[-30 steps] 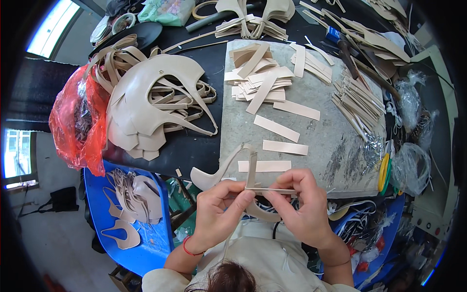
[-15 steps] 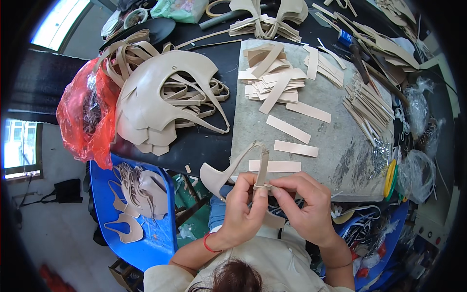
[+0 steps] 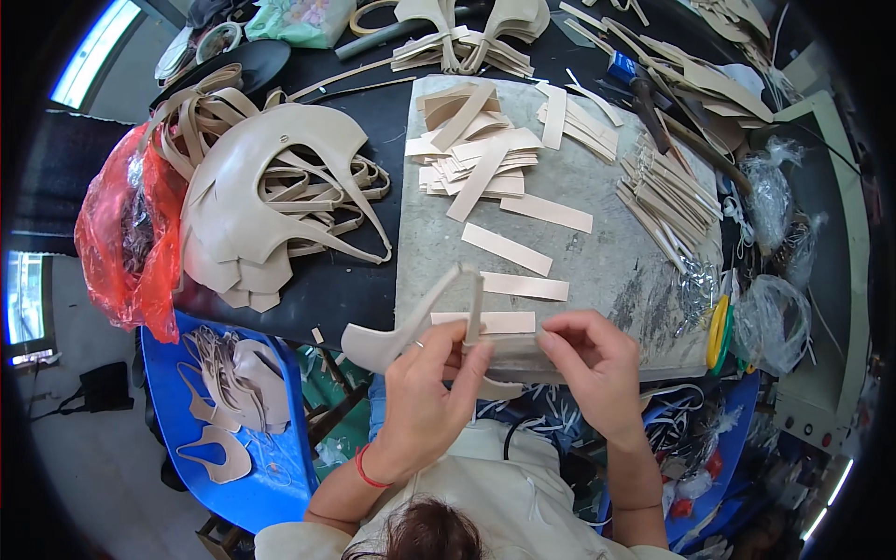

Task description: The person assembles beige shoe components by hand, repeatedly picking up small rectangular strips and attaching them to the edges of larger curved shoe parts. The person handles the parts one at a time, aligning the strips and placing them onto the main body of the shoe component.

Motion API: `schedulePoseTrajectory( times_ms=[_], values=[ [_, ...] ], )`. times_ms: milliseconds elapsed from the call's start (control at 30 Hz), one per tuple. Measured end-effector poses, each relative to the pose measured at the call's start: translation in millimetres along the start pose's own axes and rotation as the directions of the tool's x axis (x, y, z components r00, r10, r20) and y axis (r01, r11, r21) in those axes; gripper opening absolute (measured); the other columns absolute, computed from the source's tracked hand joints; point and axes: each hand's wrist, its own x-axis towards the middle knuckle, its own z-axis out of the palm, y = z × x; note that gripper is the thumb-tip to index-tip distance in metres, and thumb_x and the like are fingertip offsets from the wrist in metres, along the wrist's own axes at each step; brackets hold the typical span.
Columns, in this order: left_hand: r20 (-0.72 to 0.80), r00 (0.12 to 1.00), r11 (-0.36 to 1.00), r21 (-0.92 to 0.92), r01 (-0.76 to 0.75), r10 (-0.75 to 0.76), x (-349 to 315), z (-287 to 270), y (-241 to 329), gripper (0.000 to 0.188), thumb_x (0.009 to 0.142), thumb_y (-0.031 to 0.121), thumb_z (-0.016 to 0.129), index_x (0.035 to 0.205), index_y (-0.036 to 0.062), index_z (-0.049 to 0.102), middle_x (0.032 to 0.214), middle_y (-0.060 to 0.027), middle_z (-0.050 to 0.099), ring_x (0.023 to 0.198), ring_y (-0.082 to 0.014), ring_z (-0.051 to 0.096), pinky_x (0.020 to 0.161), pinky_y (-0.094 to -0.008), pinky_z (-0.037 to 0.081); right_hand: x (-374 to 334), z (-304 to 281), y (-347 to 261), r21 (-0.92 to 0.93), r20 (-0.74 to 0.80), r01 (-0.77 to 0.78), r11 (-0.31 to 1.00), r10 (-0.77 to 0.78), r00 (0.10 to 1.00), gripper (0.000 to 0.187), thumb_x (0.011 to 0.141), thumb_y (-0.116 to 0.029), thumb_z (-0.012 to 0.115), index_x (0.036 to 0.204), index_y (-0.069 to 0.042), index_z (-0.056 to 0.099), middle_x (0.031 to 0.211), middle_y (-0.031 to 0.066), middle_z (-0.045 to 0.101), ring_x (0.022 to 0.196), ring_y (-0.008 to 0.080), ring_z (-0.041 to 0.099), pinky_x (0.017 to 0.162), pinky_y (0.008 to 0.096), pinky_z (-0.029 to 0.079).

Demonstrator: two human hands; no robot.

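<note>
My left hand (image 3: 431, 392) grips a curved beige shoe upper (image 3: 381, 345), pinching its narrow upright strap (image 3: 474, 303) between thumb and fingers. The upper's broad end sticks out to the left of the hand, and another curved end (image 3: 499, 389) shows below the fingers. My right hand (image 3: 597, 364) is a short way to the right, thumb and forefinger slightly apart. A blurred, tan band lies between the hands; I cannot make out what it is. Just beyond my fingers a pale strip (image 3: 509, 322) lies flat on the grey slab (image 3: 597, 280).
More pale strips (image 3: 485, 159) are heaped farther back. A bundle of thin straps (image 3: 667, 201) lies to the right. Left are stacked beige uppers (image 3: 229, 210) and a red plastic bag (image 3: 131, 233). A blue chair (image 3: 299, 467) holds more pieces. A hammer (image 3: 644, 103) lies back right.
My right hand has drawn away to the right from the strap, and its fingertips have parted. My left hand still holds the upper. The whole view has shifted slightly.
</note>
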Motion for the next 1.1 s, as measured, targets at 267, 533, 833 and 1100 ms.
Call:
schedulePoseTrajectory(
  times_ms=[267,533,833,1100],
  values=[
    [-0.077,0.997,0.975,0.221,-0.009,0.027,11.4,4.7,-8.9,0.018,0.084,0.005,0.065,0.099,-0.0019,0.059,0.080,-0.0097,0.060,0.061,-0.0120,0.060,0.050,-0.0265,0.046,12.9,14.7,-8.3,-0.214,-0.013,0.043,0.976,-0.047,0.999,0.008,0.082,-0.003,0.065,0.088,0.002,0.062,0.075,0.0083,0.063,0.062,0.0125,0.061,0.055,0.0254,0.049],
    [-0.082,0.984,0.907,0.407,-0.110,0.156,14.3,12.8,-10.8,0.019,0.080,0.003,0.066,0.096,-0.0003,0.057,0.082,-0.0132,0.058,0.061,-0.0237,0.060,0.053,-0.0337,0.046,26.0,-1.8,-29.2,-0.628,0.102,0.024,0.778,0.052,0.993,0.021,0.080,-0.010,0.068,0.082,0.000,0.050,0.073,0.0139,0.057,0.061,0.0267,0.059,0.060,0.0350,0.049],
    [-0.086,0.961,0.965,0.026,-0.260,0.261,-23.0,-10.8,-11.6,0.014,0.083,0.001,0.065,0.096,-0.0034,0.061,0.084,-0.0121,0.059,0.069,-0.0235,0.061,0.059,-0.0294,0.049,11.9,1.3,-27.0,-0.073,0.389,0.289,0.954,-0.240,0.890,0.026,0.078,-0.005,0.070,0.103,0.000,0.064,0.086,0.0066,0.064,0.075,0.0156,0.060,0.063,0.0281,0.047],
    [-0.081,0.957,0.947,0.189,-0.259,0.278,-42.0,-39.1,12.3,0.017,0.085,0.002,0.059,0.100,-0.0031,0.067,0.087,-0.0113,0.060,0.075,-0.0186,0.058,0.065,-0.0278,0.047,-1.4,36.8,-29.8,0.163,0.352,0.523,0.837,-0.544,0.762,0.013,0.078,-0.006,0.070,0.088,-0.001,0.063,0.080,0.0090,0.061,0.073,0.0235,0.058,0.063,0.0327,0.046]
  ],
)
